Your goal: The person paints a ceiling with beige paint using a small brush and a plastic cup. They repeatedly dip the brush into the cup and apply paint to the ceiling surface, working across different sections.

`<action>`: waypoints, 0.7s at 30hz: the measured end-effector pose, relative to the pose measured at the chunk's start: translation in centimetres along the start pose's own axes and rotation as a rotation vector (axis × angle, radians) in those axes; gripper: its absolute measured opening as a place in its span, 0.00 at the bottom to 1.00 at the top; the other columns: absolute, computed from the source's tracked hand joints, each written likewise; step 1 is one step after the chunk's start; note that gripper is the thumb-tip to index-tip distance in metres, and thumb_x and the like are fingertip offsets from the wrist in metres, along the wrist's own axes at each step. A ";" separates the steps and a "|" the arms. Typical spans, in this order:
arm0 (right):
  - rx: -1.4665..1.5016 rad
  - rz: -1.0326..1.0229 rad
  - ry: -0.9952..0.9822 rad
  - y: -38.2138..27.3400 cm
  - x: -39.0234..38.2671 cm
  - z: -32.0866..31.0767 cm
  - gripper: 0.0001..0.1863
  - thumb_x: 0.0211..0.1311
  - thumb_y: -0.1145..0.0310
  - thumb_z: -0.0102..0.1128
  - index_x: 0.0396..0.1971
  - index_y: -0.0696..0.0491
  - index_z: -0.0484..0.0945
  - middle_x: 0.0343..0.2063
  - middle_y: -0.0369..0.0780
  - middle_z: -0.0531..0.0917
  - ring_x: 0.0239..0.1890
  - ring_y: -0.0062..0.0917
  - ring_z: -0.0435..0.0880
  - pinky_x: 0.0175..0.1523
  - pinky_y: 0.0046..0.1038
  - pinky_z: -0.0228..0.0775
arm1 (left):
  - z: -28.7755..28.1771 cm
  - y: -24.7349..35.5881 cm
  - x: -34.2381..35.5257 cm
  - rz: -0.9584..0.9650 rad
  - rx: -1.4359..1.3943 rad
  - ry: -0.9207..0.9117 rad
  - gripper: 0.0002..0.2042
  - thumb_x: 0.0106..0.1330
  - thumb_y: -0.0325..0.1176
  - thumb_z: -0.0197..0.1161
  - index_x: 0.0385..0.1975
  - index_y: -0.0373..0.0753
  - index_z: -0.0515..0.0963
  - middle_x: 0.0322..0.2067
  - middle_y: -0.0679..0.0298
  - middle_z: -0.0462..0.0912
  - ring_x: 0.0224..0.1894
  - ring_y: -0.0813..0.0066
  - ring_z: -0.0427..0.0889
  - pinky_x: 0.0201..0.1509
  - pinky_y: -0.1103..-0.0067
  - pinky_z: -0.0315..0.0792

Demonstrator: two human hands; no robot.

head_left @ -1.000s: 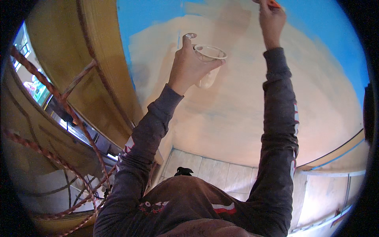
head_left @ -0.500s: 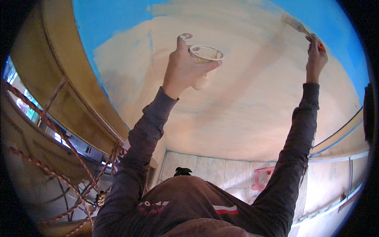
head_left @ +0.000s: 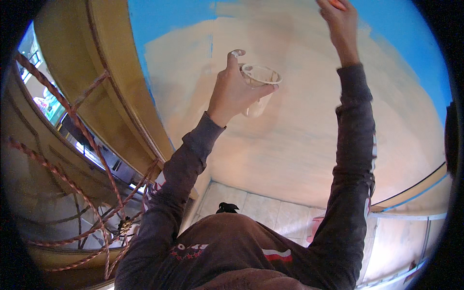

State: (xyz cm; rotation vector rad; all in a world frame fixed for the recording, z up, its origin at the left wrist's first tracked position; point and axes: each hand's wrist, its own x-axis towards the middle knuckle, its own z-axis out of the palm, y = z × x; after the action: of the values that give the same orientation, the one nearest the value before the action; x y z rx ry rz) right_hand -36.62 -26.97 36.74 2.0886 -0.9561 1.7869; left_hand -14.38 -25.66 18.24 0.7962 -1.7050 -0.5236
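Note:
My left hand (head_left: pixel 228 92) is wrapped round a see-through plastic cup (head_left: pixel 256 108) with a pale rim, its thumb raised beside the rim. Cream smears show inside the cup, and pale paint marks the thumb tip. Up at the top edge, my right hand (head_left: pixel 341 31) grips the orange handle (head_left: pixel 337 4) of a paintbrush; the bristles lie out of view. Both hands are in front of a wall with a broad cream painted area (head_left: pixel 299 135). Bright blue (head_left: pixel 169 21) borders the cream at the upper left and along the right.
Twisted reddish-brown metal bars (head_left: pixel 94 145) cross the left side, beside a curved brown panel (head_left: pixel 72 53). Low down are pale floor tiles (head_left: pixel 263 210) and part of a pink stool (head_left: pixel 316 226). A pale ledge (head_left: pixel 411 216) runs at the right.
My right hand has moved up and left, carrying the brush head out of view. The left hand and cup appear slightly lower and further right, as the whole view has shifted.

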 end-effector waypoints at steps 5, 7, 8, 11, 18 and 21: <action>0.067 -0.187 -0.103 2.1 3.3 9.0 0.13 0.65 0.68 0.66 0.44 0.61 0.87 0.33 0.42 0.90 0.33 0.21 0.84 0.40 0.26 0.78 | -1.9 -1.6 -1.1 -0.033 0.028 0.039 0.49 0.48 0.46 0.85 0.65 0.30 0.61 0.46 0.40 0.85 0.48 0.56 0.89 0.50 0.69 0.83; -0.045 -0.169 -0.097 1.9 4.0 10.8 0.14 0.64 0.68 0.67 0.44 0.61 0.87 0.32 0.44 0.90 0.32 0.21 0.84 0.40 0.27 0.78 | -2.9 -2.0 -1.5 -0.051 0.036 0.052 0.49 0.48 0.46 0.85 0.65 0.30 0.60 0.46 0.41 0.86 0.48 0.57 0.89 0.50 0.69 0.83; -0.062 -0.167 -0.110 2.0 4.2 10.7 0.14 0.64 0.68 0.68 0.44 0.62 0.87 0.31 0.44 0.90 0.31 0.21 0.84 0.40 0.27 0.78 | -3.1 -1.8 -1.5 -0.061 0.024 0.045 0.50 0.48 0.46 0.85 0.65 0.30 0.60 0.46 0.42 0.86 0.48 0.57 0.89 0.50 0.69 0.84; -0.111 -0.149 -0.145 2.3 4.8 9.8 0.14 0.64 0.68 0.68 0.43 0.62 0.87 0.30 0.44 0.90 0.31 0.21 0.84 0.41 0.27 0.78 | -3.4 -2.4 -1.5 -0.049 -0.012 0.069 0.50 0.47 0.46 0.85 0.64 0.28 0.61 0.44 0.41 0.86 0.46 0.55 0.89 0.49 0.69 0.84; -0.190 0.034 -0.086 5.1 4.2 1.3 0.11 0.63 0.68 0.70 0.41 0.58 0.89 0.36 0.40 0.90 0.37 0.23 0.87 0.46 0.28 0.81 | -2.7 -1.7 -0.9 -0.091 -0.046 0.023 0.48 0.51 0.41 0.84 0.66 0.30 0.59 0.47 0.43 0.86 0.47 0.59 0.89 0.50 0.70 0.84; -0.211 0.079 -0.086 4.7 3.0 -5.6 0.12 0.64 0.67 0.70 0.43 0.57 0.89 0.34 0.39 0.90 0.37 0.23 0.87 0.43 0.27 0.80 | -1.6 -0.4 -0.6 -0.060 -0.115 -0.012 0.47 0.51 0.41 0.84 0.66 0.30 0.59 0.47 0.43 0.86 0.47 0.60 0.89 0.49 0.70 0.84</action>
State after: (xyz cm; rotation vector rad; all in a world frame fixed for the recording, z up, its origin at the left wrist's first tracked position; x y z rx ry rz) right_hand -43.79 -28.37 39.76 2.0346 -1.2086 1.5652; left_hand -12.70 -25.35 17.99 0.7641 -1.6506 -0.6627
